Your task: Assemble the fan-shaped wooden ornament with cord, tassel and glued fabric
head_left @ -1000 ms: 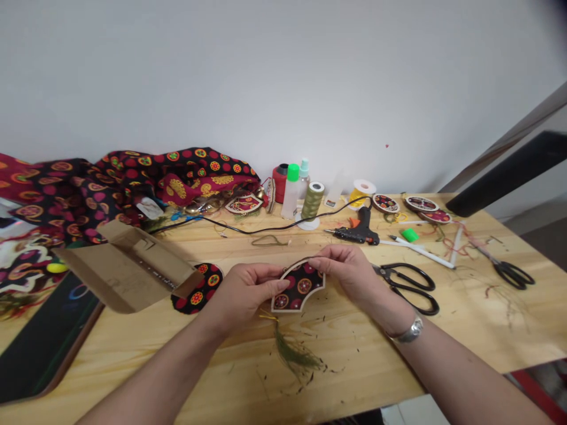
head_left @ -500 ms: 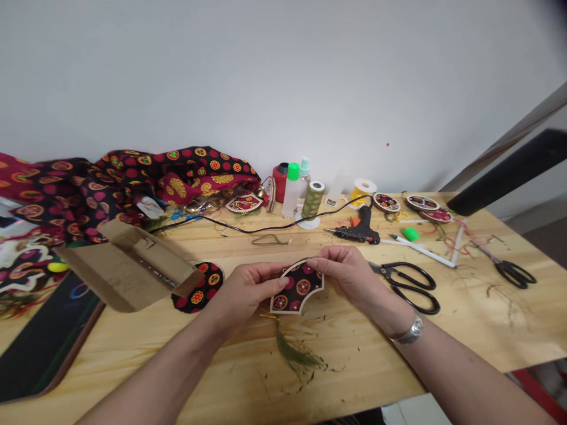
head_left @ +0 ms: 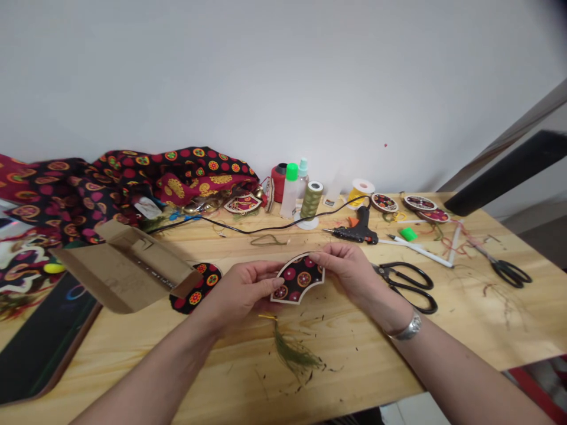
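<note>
Both hands hold a fan-shaped piece (head_left: 297,278) covered in black cloth with red and orange dots, pale edge around it, just above the wooden table (head_left: 469,319). My left hand (head_left: 241,289) pinches its lower left corner. My right hand (head_left: 348,271), with a silver bracelet at the wrist, pinches its upper right corner. A green tassel (head_left: 292,348) lies on the table just below the piece. A round piece of the same dotted cloth (head_left: 199,287) lies to the left of my left hand.
An open cardboard box (head_left: 124,268) lies at left, patterned cloth (head_left: 133,177) heaped behind it. Black scissors (head_left: 407,283) lie right of my right hand, a glue gun (head_left: 358,230) behind. Thread spools and bottles (head_left: 301,195) line the wall. More scissors (head_left: 505,268) lie far right.
The fan-shaped piece has tilted a little flatter in my hands and sits slightly higher in view. Both hands keep their grip on it.
</note>
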Demonstrator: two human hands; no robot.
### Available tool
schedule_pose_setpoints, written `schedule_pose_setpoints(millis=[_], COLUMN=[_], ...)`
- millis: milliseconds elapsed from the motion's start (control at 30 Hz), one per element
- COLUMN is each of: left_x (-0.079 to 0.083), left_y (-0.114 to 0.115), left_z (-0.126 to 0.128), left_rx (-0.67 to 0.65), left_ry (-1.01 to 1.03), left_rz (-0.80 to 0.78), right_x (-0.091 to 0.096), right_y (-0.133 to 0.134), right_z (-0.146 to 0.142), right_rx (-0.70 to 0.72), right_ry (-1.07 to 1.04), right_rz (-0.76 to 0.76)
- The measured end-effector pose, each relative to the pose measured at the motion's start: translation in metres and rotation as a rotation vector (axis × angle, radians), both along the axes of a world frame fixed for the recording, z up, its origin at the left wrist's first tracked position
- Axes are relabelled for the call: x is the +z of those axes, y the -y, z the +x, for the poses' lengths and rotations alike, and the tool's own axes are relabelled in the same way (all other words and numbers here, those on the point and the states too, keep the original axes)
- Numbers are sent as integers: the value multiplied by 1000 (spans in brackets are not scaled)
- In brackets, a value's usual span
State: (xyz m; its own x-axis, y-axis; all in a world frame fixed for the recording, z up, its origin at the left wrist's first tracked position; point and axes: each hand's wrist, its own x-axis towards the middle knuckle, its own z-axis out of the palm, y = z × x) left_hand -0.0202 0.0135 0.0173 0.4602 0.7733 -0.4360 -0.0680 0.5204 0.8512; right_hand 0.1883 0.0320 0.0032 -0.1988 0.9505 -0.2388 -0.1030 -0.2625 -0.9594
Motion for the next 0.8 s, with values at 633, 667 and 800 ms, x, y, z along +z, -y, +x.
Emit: schedule_pose_setpoints(millis=[633,667,800], left_x=[4,3,2], left_y=[4,4,3], left_z=[2,2,2], left_rx=[34,30,28], left_ry=[-312,-313,-303], left_rz=[375,371,317], right_x=[6,5,0], right_y=[0,-1,-3], right_z=[5,5,4], right_rx=[-40,-42,-17], right_ry=[-92,-86,-82], right_rz=[58,53,11])
